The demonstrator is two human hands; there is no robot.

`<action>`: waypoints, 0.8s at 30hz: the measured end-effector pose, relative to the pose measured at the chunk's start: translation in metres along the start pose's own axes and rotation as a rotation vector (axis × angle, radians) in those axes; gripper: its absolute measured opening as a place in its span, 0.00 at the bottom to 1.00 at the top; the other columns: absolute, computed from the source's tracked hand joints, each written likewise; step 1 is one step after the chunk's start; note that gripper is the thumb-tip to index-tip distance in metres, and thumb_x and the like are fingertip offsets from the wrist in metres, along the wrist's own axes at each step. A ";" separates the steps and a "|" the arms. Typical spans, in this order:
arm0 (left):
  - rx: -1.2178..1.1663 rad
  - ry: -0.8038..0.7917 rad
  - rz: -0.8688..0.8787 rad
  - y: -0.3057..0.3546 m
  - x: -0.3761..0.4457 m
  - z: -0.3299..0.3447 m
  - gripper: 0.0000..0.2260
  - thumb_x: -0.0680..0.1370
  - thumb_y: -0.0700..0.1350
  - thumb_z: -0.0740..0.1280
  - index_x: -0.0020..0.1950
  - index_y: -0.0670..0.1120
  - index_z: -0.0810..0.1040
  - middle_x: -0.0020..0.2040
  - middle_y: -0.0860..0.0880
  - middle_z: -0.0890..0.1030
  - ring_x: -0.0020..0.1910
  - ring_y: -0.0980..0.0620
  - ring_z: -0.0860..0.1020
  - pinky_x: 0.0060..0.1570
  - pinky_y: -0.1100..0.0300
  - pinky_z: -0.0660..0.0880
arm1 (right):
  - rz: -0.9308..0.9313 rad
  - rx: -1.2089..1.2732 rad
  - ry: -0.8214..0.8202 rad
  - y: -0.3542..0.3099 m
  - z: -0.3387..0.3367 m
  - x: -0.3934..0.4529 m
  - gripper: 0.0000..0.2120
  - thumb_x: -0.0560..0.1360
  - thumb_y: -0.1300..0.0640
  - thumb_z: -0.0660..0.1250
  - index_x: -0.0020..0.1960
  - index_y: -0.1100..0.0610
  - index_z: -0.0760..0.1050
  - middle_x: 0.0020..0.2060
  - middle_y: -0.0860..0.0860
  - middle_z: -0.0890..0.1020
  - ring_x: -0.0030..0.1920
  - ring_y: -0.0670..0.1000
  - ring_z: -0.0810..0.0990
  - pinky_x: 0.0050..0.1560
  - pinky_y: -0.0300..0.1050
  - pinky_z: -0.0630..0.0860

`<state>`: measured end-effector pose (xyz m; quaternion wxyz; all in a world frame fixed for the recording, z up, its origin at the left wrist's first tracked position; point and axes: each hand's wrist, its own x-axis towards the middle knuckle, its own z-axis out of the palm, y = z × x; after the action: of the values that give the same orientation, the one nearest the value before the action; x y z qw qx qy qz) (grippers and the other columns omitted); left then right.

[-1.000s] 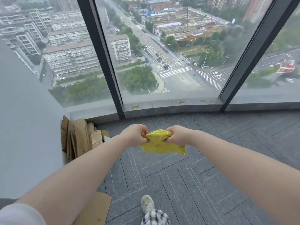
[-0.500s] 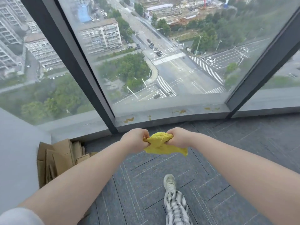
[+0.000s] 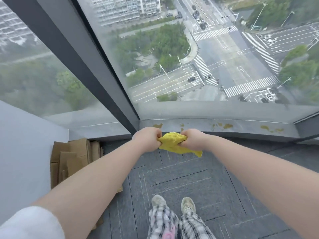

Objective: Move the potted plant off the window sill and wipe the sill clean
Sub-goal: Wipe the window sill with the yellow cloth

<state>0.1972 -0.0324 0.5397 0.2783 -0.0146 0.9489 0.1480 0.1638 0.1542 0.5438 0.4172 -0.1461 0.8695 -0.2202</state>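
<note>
Vs 0.5 s ago: view tilts further down, both shoes now in lower centre. Left hand (image 3: 146, 139) & right hand (image 3: 194, 140) still bunch the yellow cloth (image 3: 174, 144), each grip curled tight on it, just below stained sill (image 3: 241, 125) mid-frame. Potted plant not visible.

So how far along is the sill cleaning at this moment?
Done, apparently: no potted plant shows on the window sill. In hand: both hands, left and right, grip a bunched yellow cloth held in front of the sill, not touching it. Left: the wiping itself; yellowish stains dot the sill, from near the hands out to the right.
</note>
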 end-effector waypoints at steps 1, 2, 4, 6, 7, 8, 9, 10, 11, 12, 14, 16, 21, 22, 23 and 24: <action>-0.005 -0.003 -0.006 -0.006 0.010 0.004 0.07 0.74 0.49 0.66 0.51 0.52 0.76 0.52 0.51 0.79 0.54 0.47 0.76 0.46 0.56 0.73 | 0.004 -0.007 -0.009 0.001 -0.001 0.012 0.12 0.75 0.55 0.64 0.55 0.59 0.79 0.42 0.53 0.79 0.44 0.53 0.76 0.44 0.43 0.73; -0.012 0.004 -0.010 -0.013 0.022 0.009 0.07 0.74 0.50 0.66 0.52 0.52 0.77 0.53 0.51 0.80 0.54 0.47 0.77 0.45 0.57 0.72 | 0.011 -0.003 -0.012 0.002 0.000 0.024 0.12 0.75 0.55 0.63 0.54 0.59 0.79 0.42 0.53 0.79 0.43 0.53 0.76 0.45 0.44 0.73; -0.030 0.035 -0.032 -0.027 0.045 0.022 0.08 0.75 0.49 0.64 0.53 0.52 0.77 0.54 0.51 0.80 0.54 0.47 0.77 0.45 0.57 0.71 | 0.022 0.017 -0.020 0.007 0.004 0.053 0.11 0.75 0.55 0.63 0.53 0.60 0.79 0.41 0.53 0.79 0.42 0.53 0.76 0.44 0.45 0.74; -0.046 0.058 -0.050 -0.041 0.067 0.038 0.08 0.75 0.48 0.63 0.53 0.51 0.77 0.53 0.51 0.80 0.53 0.47 0.77 0.46 0.57 0.72 | 0.026 0.046 -0.028 0.014 0.012 0.086 0.11 0.75 0.55 0.64 0.51 0.61 0.78 0.40 0.53 0.79 0.40 0.52 0.76 0.42 0.44 0.73; -0.058 0.066 -0.065 -0.050 0.079 0.048 0.08 0.75 0.47 0.63 0.53 0.51 0.77 0.53 0.50 0.80 0.53 0.46 0.77 0.46 0.57 0.72 | 0.019 0.053 -0.038 0.018 0.018 0.105 0.11 0.74 0.54 0.64 0.50 0.61 0.78 0.39 0.53 0.79 0.40 0.52 0.75 0.41 0.44 0.73; -0.067 0.065 -0.084 -0.058 0.090 0.059 0.08 0.75 0.47 0.63 0.53 0.51 0.77 0.53 0.51 0.80 0.53 0.46 0.77 0.45 0.57 0.72 | 0.009 0.055 -0.052 0.023 0.025 0.125 0.11 0.74 0.55 0.64 0.48 0.61 0.78 0.38 0.53 0.78 0.40 0.52 0.75 0.41 0.44 0.72; -0.076 0.051 -0.099 -0.068 0.103 0.070 0.08 0.75 0.48 0.63 0.53 0.51 0.77 0.53 0.51 0.80 0.54 0.46 0.77 0.45 0.57 0.72 | 0.000 0.047 -0.065 0.029 0.032 0.145 0.10 0.74 0.55 0.63 0.47 0.61 0.78 0.38 0.52 0.78 0.40 0.52 0.75 0.40 0.43 0.72; -0.088 0.031 -0.109 -0.079 0.119 0.083 0.07 0.75 0.48 0.64 0.52 0.52 0.77 0.53 0.51 0.80 0.53 0.47 0.77 0.45 0.57 0.72 | -0.012 0.029 -0.083 0.034 0.040 0.166 0.08 0.74 0.55 0.63 0.46 0.59 0.78 0.38 0.52 0.78 0.40 0.52 0.75 0.40 0.43 0.72; -0.096 0.010 -0.120 -0.090 0.136 0.098 0.07 0.75 0.49 0.64 0.51 0.52 0.77 0.52 0.51 0.80 0.53 0.47 0.77 0.45 0.57 0.73 | -0.027 0.003 -0.103 0.041 0.047 0.190 0.07 0.74 0.55 0.63 0.46 0.56 0.78 0.38 0.51 0.79 0.40 0.52 0.76 0.40 0.43 0.72; -0.096 -0.001 -0.128 -0.100 0.155 0.111 0.07 0.75 0.50 0.64 0.51 0.52 0.77 0.52 0.51 0.80 0.53 0.47 0.77 0.45 0.57 0.73 | -0.038 -0.024 -0.115 0.050 0.054 0.216 0.07 0.75 0.54 0.63 0.47 0.54 0.78 0.39 0.51 0.79 0.41 0.52 0.76 0.40 0.42 0.72; -0.103 0.018 -0.142 -0.122 0.195 0.138 0.07 0.74 0.51 0.65 0.51 0.54 0.78 0.52 0.52 0.80 0.53 0.48 0.77 0.46 0.57 0.73 | -0.049 -0.067 -0.114 0.068 0.068 0.267 0.06 0.75 0.54 0.62 0.47 0.52 0.77 0.39 0.52 0.80 0.40 0.53 0.77 0.40 0.43 0.73; -0.114 0.072 -0.165 -0.142 0.235 0.167 0.07 0.74 0.50 0.65 0.51 0.54 0.79 0.52 0.52 0.81 0.53 0.48 0.77 0.46 0.57 0.73 | -0.079 -0.096 -0.090 0.085 0.081 0.318 0.07 0.76 0.55 0.62 0.47 0.54 0.78 0.38 0.53 0.79 0.40 0.54 0.76 0.40 0.44 0.73; -0.098 0.192 -0.224 -0.192 0.326 0.230 0.07 0.75 0.51 0.64 0.50 0.55 0.80 0.53 0.51 0.81 0.55 0.46 0.77 0.50 0.55 0.75 | -0.168 -0.118 -0.007 0.119 0.117 0.429 0.10 0.77 0.55 0.61 0.51 0.58 0.79 0.45 0.55 0.81 0.46 0.56 0.77 0.42 0.41 0.69; -0.092 0.214 -0.237 -0.201 0.342 0.239 0.06 0.75 0.51 0.65 0.50 0.55 0.80 0.53 0.51 0.81 0.55 0.46 0.77 0.49 0.55 0.75 | -0.180 -0.127 0.013 0.125 0.123 0.448 0.11 0.78 0.55 0.62 0.52 0.59 0.79 0.47 0.55 0.82 0.46 0.55 0.77 0.43 0.42 0.69; -0.091 0.241 -0.247 -0.210 0.357 0.246 0.06 0.75 0.51 0.65 0.50 0.55 0.80 0.53 0.52 0.81 0.55 0.46 0.77 0.48 0.56 0.74 | -0.194 -0.130 0.033 0.129 0.128 0.466 0.11 0.78 0.55 0.62 0.52 0.59 0.79 0.46 0.56 0.82 0.45 0.54 0.76 0.42 0.41 0.68; -0.093 0.271 -0.257 -0.218 0.370 0.251 0.06 0.75 0.50 0.65 0.49 0.55 0.80 0.52 0.51 0.81 0.54 0.46 0.77 0.46 0.56 0.73 | -0.211 -0.135 0.054 0.131 0.132 0.481 0.10 0.78 0.55 0.61 0.52 0.58 0.79 0.44 0.55 0.81 0.43 0.53 0.75 0.40 0.40 0.67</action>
<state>0.0402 -0.1484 0.0824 0.1637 -0.1684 0.9601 0.1516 -0.0346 0.0219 0.0866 0.3574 -0.2586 0.8731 -0.2077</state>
